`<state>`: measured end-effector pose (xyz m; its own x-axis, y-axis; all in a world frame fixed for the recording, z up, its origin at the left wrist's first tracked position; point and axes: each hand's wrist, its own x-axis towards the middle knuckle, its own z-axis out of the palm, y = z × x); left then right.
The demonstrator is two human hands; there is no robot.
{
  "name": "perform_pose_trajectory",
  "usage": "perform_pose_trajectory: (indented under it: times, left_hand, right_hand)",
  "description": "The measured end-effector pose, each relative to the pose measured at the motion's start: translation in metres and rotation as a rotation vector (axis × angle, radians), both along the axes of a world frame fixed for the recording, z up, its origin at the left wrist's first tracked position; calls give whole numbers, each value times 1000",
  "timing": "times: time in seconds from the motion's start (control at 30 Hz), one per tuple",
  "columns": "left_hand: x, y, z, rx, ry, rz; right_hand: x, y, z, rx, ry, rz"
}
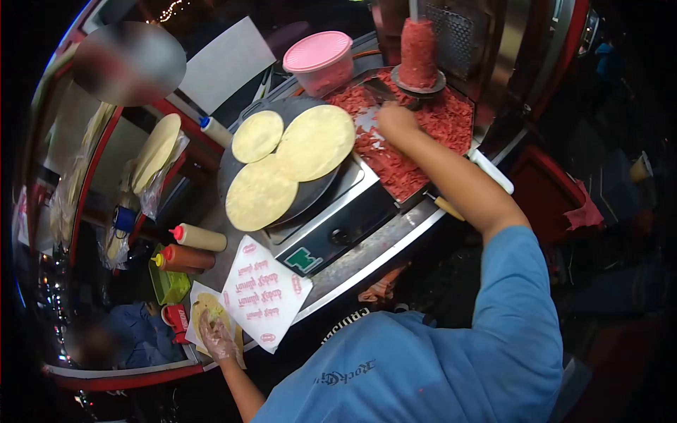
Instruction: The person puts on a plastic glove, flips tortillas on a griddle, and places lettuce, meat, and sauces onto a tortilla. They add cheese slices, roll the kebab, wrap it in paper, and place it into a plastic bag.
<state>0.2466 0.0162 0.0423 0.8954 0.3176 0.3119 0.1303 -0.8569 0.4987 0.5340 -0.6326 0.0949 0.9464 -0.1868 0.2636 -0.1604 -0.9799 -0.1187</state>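
Observation:
My left hand point(218, 340), in a clear plastic glove, grips a flatbread point(204, 310) with some greenish filling, lying on white paper at the counter's lower left edge. My right hand point(397, 121) is closed over the tray of shredded red meat point(405, 166). Past its knuckles shows the dark blade of a metal spatula point(379, 87); the handle is hidden in my fist. A cone of red meat point(419, 53) stands on a spit just behind that hand. Printed wrapping paper point(266, 292) lies to the right of my left hand.
Three flatbreads point(315, 143) lie on a round black griddle point(233, 173). Squeeze bottles point(201, 237) and a green container point(169, 285) stand at left. A pink-lidded tub point(319, 53) sits behind. A white handle point(491, 171) and wooden handle point(449, 208) jut from the tray's front.

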Motion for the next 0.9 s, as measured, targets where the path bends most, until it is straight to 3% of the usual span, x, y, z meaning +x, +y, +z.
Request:
perform_pose_trajectory:
  times: [0.03,0.17,0.23,0.27,0.37,0.4,0.43,0.53,0.67,0.73,0.77,0.83,0.9]
  left_hand:
    - [4,-9,5,119,-59,-147]
    - [4,-2,13,92,-48,-104]
    - [-5,8,3,-285,-124,-65]
    - [-8,2,8,-331,-80,3]
    - [-1,-19,14,-363,-20,54]
    - [4,-24,14,-369,-21,62]
    - [11,-28,13,-388,-32,13]
    - [16,-39,9,-421,-105,-31]
    - [-29,3,-24,-457,-201,254]
    - [-65,22,-41,-336,-143,377]
    - [-85,41,-49,-269,-86,406]
    - [-116,94,-86,-435,-139,410]
    - [-126,106,-80,-433,-151,495]
  right_hand:
    - [20,-3,-23,-84,-82,59]
    - [10,-17,31,113,-91,111]
    - [22,-49,42,-19,178,387]
    - [32,-57,44,-63,266,485]
    - [65,-47,5,1017,398,115]
    - [51,-20,31,1222,251,-40]
    - [91,-17,2,969,333,-45]
    - [87,9,9,524,49,-86]
    - [37,-4,44,444,11,-25]
    - [11,-9,60,403,2,54]
    - [12,-14,51,344,-128,88]
    - [5,-21,58,409,-247,117]
    - [-2,-22,78,385,-276,189]
